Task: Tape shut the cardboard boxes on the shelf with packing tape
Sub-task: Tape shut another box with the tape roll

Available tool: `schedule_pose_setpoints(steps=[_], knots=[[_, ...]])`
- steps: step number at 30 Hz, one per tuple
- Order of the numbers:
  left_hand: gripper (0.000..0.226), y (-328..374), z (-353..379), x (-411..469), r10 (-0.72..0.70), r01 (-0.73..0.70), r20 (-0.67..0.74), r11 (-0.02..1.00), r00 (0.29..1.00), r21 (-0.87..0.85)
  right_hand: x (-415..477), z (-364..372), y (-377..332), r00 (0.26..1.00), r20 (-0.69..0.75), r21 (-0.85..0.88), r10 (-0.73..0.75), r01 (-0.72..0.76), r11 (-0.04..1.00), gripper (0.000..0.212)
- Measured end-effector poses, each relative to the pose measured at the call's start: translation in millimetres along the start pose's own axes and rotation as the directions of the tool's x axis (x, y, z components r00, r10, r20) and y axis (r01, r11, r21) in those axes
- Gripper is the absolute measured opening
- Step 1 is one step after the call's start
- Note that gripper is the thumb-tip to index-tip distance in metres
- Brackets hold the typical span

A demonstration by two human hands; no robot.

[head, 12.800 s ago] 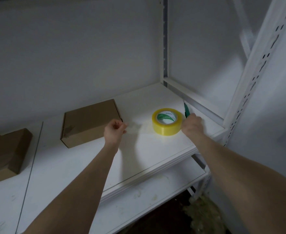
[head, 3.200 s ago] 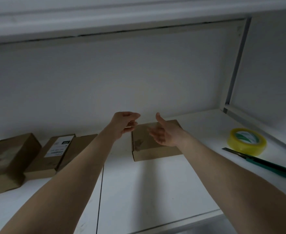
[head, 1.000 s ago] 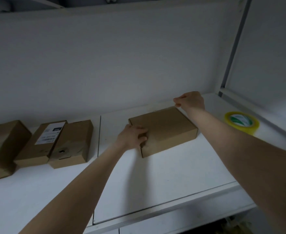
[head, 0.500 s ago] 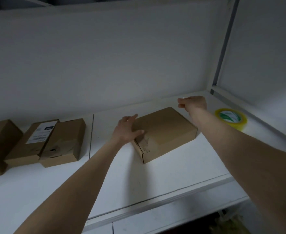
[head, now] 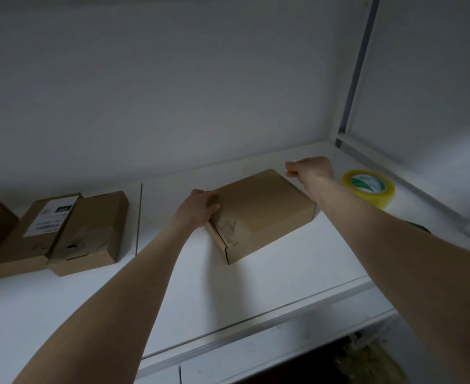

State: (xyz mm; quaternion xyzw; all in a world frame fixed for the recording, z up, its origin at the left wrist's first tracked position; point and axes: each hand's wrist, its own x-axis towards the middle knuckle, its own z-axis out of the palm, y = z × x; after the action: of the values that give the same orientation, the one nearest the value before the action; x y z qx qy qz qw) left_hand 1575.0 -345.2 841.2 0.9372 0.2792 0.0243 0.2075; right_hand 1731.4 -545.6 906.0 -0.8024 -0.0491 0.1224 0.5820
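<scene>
White shelf [head: 256,286] carries everything. Cardboard box [head: 267,212] lies flat between both hands. Other boxes [head: 89,231] sit well left of the left hand [head: 197,209], which grips the cardboard box's left edge. Yellow tape roll [head: 369,187] is just right of the right hand [head: 311,169]. Its fingers are curled tight just past the box's far corner; cannot tell if they pinch anything.

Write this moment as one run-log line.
left hand: grips left end of flat brown cardboard box | right hand: fingers curled, beyond box's far right corner | yellow packing-tape roll: lying on white shelf
</scene>
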Motion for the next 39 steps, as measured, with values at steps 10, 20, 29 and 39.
schedule_pose_setpoints(steps=[10,20,29,39], knots=[[0.049,3,-2,3,0.006,-0.008,0.04,0.998,0.999,0.058,-7,1,-5,0.993,0.11,0.018,0.037,-0.039,0.999,0.021],[0.045,-2,-4,-12,0.019,-0.022,-0.039,0.997,0.999,-0.078,-11,18,-2,0.924,0.363,0.084,0.118,-0.159,0.984,0.015],[0.072,-4,-8,-4,-0.066,0.073,0.084,0.994,0.994,-0.085,-8,33,10,0.903,0.396,0.048,0.17,-0.205,0.978,0.022],[0.072,-14,-10,-2,-0.241,0.241,0.016,0.97,0.97,-0.021,1,26,11,0.919,0.366,0.105,0.144,-0.195,0.975,0.017]])
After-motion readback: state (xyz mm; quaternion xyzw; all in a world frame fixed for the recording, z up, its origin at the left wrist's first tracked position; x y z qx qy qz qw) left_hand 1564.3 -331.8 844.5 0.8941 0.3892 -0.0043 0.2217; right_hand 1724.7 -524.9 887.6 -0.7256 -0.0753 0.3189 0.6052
